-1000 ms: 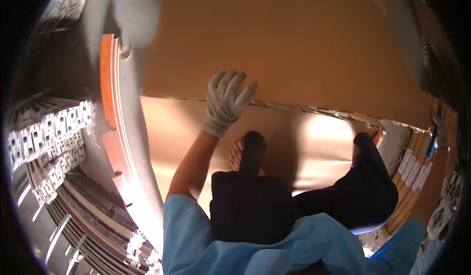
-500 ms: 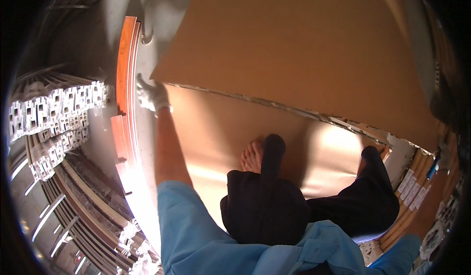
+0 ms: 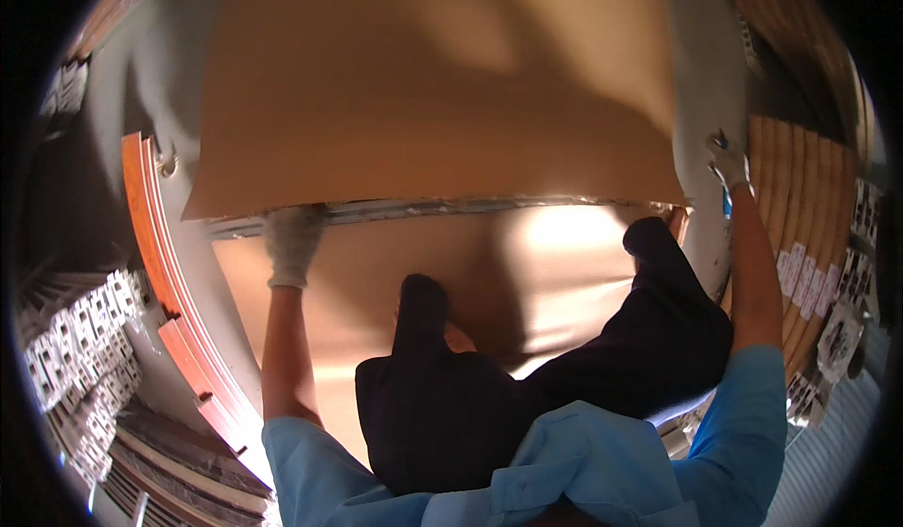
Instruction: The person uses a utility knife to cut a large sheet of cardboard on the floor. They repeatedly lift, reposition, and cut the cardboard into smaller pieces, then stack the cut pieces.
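A large brown cardboard-like sheet (image 3: 442,141) spans the far side, its ragged near edge running across the middle. A second brown sheet (image 3: 357,263) lies on the near side, under my bare feet; a narrow grey strip shows between the two. My left hand (image 3: 293,245), in a pale glove, is at the far sheet's near edge, left of centre; its fingers are blurred and partly hidden there. Off to the right, beyond the sheet's corner, my gloved right hand (image 3: 730,162) is closed around a slim blue tool (image 3: 727,204) whose kind I cannot make out.
Reddish-brown wood-look strips (image 3: 155,235) lie along the left. Stacked pale hollow profiles (image 3: 80,339) stand beyond them at the far left. On the right are long brown wrapped bundles (image 3: 800,207) with white labels. Grey floor (image 3: 701,103) shows beside the sheet.
The view has swung round, and the far sheet's edge now runs nearly level. My left hand has gone from beside the sheet's left corner to its near edge. My right hand is farther forward.
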Action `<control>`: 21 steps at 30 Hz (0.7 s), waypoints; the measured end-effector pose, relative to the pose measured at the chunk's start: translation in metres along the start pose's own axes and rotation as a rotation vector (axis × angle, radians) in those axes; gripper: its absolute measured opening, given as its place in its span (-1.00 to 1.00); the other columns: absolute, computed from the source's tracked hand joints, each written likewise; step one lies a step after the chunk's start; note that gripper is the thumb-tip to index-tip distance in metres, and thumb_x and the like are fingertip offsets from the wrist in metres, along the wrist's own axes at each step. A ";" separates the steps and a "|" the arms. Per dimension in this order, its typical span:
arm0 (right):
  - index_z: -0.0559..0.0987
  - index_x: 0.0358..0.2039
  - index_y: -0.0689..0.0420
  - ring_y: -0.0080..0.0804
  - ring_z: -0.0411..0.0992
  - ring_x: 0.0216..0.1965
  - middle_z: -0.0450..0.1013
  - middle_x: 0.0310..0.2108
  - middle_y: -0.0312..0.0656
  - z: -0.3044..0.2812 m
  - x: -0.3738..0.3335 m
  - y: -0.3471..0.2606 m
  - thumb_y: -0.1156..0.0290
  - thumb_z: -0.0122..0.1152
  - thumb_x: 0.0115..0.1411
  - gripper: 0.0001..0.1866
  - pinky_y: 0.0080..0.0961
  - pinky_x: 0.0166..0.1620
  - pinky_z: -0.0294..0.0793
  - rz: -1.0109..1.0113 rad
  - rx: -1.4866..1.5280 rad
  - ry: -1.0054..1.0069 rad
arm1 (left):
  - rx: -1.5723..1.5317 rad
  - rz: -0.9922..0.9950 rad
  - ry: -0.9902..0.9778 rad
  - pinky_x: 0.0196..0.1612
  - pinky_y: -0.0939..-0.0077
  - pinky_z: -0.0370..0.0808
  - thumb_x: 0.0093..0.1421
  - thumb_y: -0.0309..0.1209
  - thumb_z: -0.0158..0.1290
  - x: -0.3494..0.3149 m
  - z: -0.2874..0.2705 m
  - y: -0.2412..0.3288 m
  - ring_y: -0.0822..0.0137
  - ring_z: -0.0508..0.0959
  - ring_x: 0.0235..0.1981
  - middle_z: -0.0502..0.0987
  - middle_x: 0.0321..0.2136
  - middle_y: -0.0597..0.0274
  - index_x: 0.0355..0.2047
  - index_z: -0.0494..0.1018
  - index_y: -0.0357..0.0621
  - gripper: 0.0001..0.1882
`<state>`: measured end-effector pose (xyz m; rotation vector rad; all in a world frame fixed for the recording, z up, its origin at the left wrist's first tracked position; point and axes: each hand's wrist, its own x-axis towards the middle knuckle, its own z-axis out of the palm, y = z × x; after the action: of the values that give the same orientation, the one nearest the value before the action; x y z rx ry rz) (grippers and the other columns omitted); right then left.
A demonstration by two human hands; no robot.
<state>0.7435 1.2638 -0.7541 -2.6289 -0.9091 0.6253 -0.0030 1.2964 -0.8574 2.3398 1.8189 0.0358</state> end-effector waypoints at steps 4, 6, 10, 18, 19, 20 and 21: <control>0.56 -0.19 0.14 -0.21 0.52 -0.27 0.55 -0.30 -0.04 0.041 -0.042 -0.061 0.10 0.27 0.10 -0.60 -0.37 -0.14 0.47 -0.529 -0.405 -0.124 | -0.289 0.254 0.016 -0.14 0.15 0.41 0.07 -0.13 0.17 0.012 -0.009 0.070 0.08 0.56 -0.28 0.59 -0.37 0.20 -0.26 0.57 0.03 -0.72; 0.58 -0.21 0.13 -0.15 0.52 -0.25 0.55 -0.29 -0.05 0.069 -0.072 -0.087 0.11 0.26 0.11 -0.63 -0.32 -0.14 0.46 -0.638 -0.391 -0.247 | -0.317 0.318 -0.035 -0.14 0.15 0.42 0.09 -0.12 0.15 0.023 -0.014 0.086 0.08 0.56 -0.26 0.59 -0.38 0.21 -0.25 0.57 0.03 -0.71; 0.59 -0.25 0.09 -0.14 0.52 -0.27 0.55 -0.30 -0.11 0.101 -0.125 -0.133 0.16 0.25 0.12 -0.70 -0.31 -0.15 0.46 -0.785 -0.313 -0.485 | -0.250 0.333 -0.455 -0.07 0.14 0.41 0.20 -0.07 0.01 0.042 -0.005 0.114 0.09 0.53 -0.14 0.57 -0.21 0.20 -0.10 0.51 0.05 -0.64; 0.57 -0.31 0.07 -0.14 0.50 -0.26 0.53 -0.34 -0.14 0.101 -0.161 -0.160 0.27 0.24 0.12 -0.82 -0.25 -0.16 0.46 -0.928 -0.345 -0.510 | 0.047 0.789 -0.041 -0.08 0.26 0.45 0.30 -0.06 -0.18 0.057 0.050 0.163 0.19 0.49 -0.04 0.46 -0.04 0.15 0.01 0.40 0.02 -0.60; 0.57 -0.31 0.06 -0.14 0.51 -0.27 0.53 -0.34 -0.14 0.100 -0.162 -0.158 0.28 0.25 0.11 -0.82 -0.25 -0.17 0.46 -0.934 -0.360 -0.489 | 0.063 0.814 -0.040 -0.07 0.26 0.45 0.30 -0.08 -0.17 0.062 0.054 0.166 0.18 0.49 -0.04 0.46 -0.05 0.15 0.00 0.40 0.02 -0.61; 0.57 -0.31 0.06 -0.14 0.51 -0.27 0.53 -0.34 -0.14 0.100 -0.163 -0.157 0.28 0.25 0.11 -0.83 -0.24 -0.17 0.46 -0.959 -0.359 -0.460 | 0.064 0.817 -0.061 -0.07 0.25 0.45 0.29 -0.10 -0.16 0.067 0.056 0.169 0.18 0.49 -0.04 0.46 -0.06 0.16 0.00 0.40 0.01 -0.62; 0.57 -0.31 0.05 -0.14 0.51 -0.28 0.54 -0.34 -0.14 0.099 -0.164 -0.155 0.29 0.26 0.10 -0.83 -0.24 -0.17 0.46 -0.986 -0.357 -0.427 | 0.056 0.812 -0.091 -0.07 0.25 0.45 0.28 -0.12 -0.15 0.073 0.057 0.171 0.18 0.49 -0.05 0.47 -0.07 0.16 0.00 0.40 0.00 -0.62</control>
<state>0.5003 1.2892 -0.7272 -1.8884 -2.3748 0.7725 0.1868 1.3187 -0.8936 2.8844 0.7371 -0.0159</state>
